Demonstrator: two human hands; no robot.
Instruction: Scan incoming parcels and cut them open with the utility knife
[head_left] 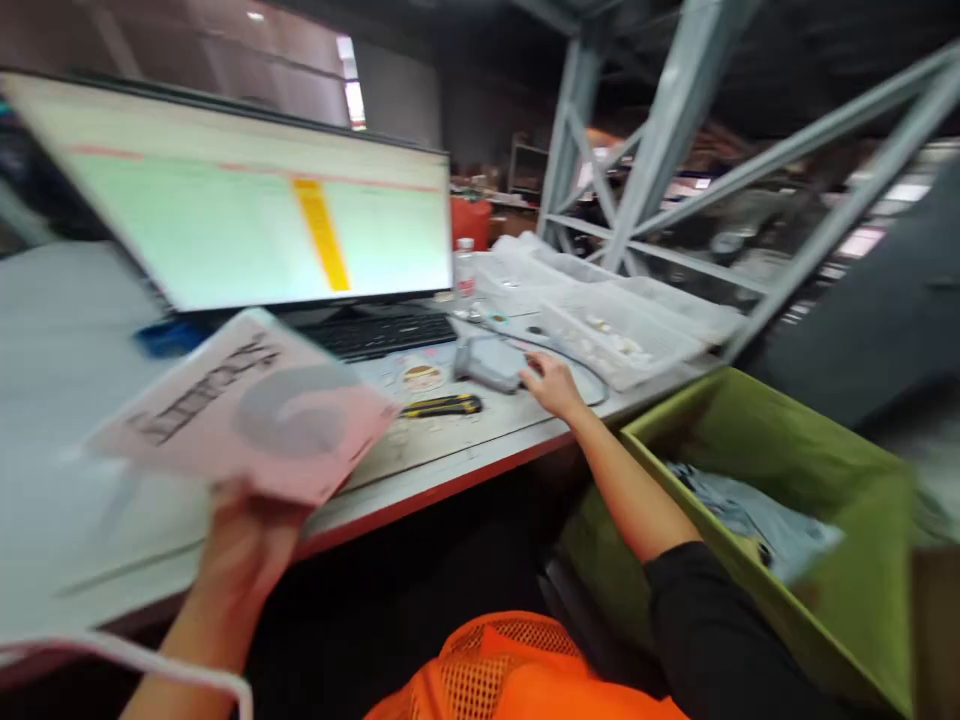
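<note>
My left hand (251,525) is closed on the lower edge of a flat pinkish-white package (300,420), raised over the desk's front edge. Dark lettering and a grey round shape are printed on it; both hand and package are blurred by motion. Farther right, my right hand (553,385) reaches over the desk, thumb and fingers apart and slightly bent. Its fingertips are at the right end of a grey handheld scanner (489,364); whether they touch it is unclear. A yellow and black box cutter (442,405) lies just left of the scanner, near the desk's front.
A large monitor (247,210) stands behind a black keyboard (375,335). White plastic trays (622,335) with small items and a bottle (466,270) are at the back right. A green bin (840,450) holding bagged items stands beside the desk (405,455). A cable loops near my right hand.
</note>
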